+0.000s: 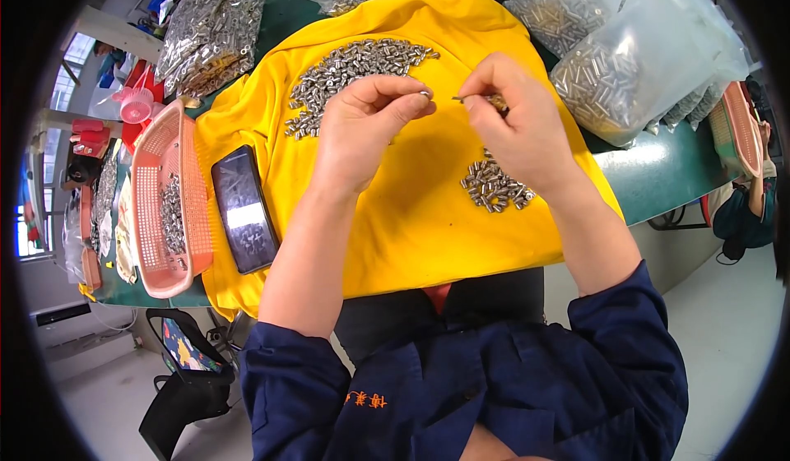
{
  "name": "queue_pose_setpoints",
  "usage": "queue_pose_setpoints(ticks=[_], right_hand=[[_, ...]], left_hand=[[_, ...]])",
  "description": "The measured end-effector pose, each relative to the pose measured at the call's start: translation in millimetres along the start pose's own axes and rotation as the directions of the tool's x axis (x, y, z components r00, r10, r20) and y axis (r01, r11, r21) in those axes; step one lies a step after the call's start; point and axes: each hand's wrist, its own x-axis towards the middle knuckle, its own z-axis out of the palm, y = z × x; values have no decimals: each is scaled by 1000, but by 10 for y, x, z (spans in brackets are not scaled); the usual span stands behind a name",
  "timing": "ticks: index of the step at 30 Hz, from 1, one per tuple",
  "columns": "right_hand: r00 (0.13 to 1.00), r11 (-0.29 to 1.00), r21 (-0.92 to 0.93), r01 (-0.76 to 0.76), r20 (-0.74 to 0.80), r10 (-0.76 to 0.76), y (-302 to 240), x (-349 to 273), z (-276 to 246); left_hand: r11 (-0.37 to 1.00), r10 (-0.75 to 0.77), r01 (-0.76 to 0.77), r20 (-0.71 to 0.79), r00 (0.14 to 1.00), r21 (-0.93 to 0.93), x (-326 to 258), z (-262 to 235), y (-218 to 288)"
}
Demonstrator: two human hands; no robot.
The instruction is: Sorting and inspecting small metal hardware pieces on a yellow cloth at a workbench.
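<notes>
My left hand (355,132) is raised over a yellow cloth (403,239), thumb and forefinger pinched on a small silvery metal cylinder (425,94). Facing it, my right hand (527,132) is closed around a slim tool (457,97). The tool's thin tip points at the cylinder, with a small gap between them; most of its body is hidden in my fingers. Beyond my left hand spreads a large pile of small metal cylinders (354,62). A smaller pile of the same parts (496,185) lies below my right hand.
Left of the cloth stands a pink plastic basket (146,214) holding metal parts, and a dark phone (245,206) lies beside it. Bulging clear bags of metal parts (605,87) crowd the far right. Another bagged heap (210,37) sits far left on the green table (650,181).
</notes>
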Motion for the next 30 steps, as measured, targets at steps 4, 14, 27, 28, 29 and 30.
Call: queue_pose_setpoints(ticks=[4,14,27,28,29,30], right_hand=[[997,994,98,-51,61,45,-30,6,14],[996,1000,-4,2,91,-1,-26,-8,32],[994,999,46,16,108,-21,-2,-12,44],[991,999,47,2,137,-8,-8,-23,37],[990,999,36,-1,139,-4,-27,-29,42],[991,999,35,1,135,-6,-23,-27,40]], left_hand=[[998,-12,17,90,996,-64,-56,54,-8],[998,23,-28,92,995,49,-58,45,2],[982,20,-34,77,997,185,-101,109,78],[991,14,-24,70,997,135,-112,111,85],[990,17,-27,74,997,138,-108,97,72],[987,6,-18,77,997,158,-101,68,44]])
